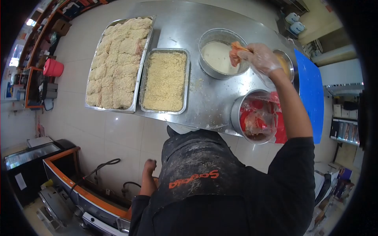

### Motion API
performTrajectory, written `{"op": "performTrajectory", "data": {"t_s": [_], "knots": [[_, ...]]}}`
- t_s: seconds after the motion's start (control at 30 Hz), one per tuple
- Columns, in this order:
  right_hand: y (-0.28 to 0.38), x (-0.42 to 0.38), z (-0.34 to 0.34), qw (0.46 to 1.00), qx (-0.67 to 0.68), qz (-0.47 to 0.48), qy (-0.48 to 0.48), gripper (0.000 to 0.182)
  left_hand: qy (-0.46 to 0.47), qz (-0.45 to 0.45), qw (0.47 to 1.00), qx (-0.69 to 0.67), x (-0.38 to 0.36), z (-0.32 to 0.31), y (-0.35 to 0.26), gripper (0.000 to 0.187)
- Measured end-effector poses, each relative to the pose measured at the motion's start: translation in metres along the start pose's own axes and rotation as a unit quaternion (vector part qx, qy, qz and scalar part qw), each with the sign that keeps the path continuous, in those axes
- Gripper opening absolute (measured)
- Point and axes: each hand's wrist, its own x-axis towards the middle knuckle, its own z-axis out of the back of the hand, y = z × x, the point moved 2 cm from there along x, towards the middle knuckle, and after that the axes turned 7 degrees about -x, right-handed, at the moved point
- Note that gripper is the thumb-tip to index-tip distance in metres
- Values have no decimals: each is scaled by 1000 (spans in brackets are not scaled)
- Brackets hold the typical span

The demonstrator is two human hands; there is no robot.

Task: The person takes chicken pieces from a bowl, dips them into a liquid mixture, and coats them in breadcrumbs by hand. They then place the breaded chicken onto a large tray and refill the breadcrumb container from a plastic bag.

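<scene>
My right hand (262,58), in a clear plastic glove, pinches a piece of orange-red meat (235,54) above a round metal pan of white powder (216,58). Nearer me stands a round metal pot (237,114) lined with a plastic bag, with red contents. Left of the pan lies a metal tray of pale crumbs (165,80); beyond it, a large tray holds rows of crumb-coated pieces (118,65). Partly behind my right hand is a bowl of yellowish content (284,65). My left hand (149,165) hangs low beside my apron, its fingers curled, away from the table.
The steel table (181,19) carries all the pans. A blue board (309,94) lies at its right end, with a red item (280,129) beside the pot. A pink bin (53,67) stands on the floor at left. Orange-edged equipment (84,190) is at lower left.
</scene>
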Motion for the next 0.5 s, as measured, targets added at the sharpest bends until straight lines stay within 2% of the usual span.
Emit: {"op": "performTrajectory", "data": {"t_s": [0.1, 0.2, 0.3, 0.4, 0.5], "knots": [[-29, 67, -49, 988, 146, -54, 24, 40, 16, -10, 988, -155, -28, -14, 79, 25], [-72, 134, -110, 993, 68, -88, 26, 40, 60, -27, 984, -163, -87, -12, 81, 22], [-96, 172, -168, 981, -155, -108, 30, 35, 76, -52, 984, -154, -129, -1, 40, 18], [-111, 185, -187, 985, -114, -129, -22, 29, 67, -16, 986, -151, -130, -2, 24, 17], [-88, 172, -161, 981, -133, -126, 60, 30, 57, 59, 986, -146, -114, -13, 43, 20]]}}
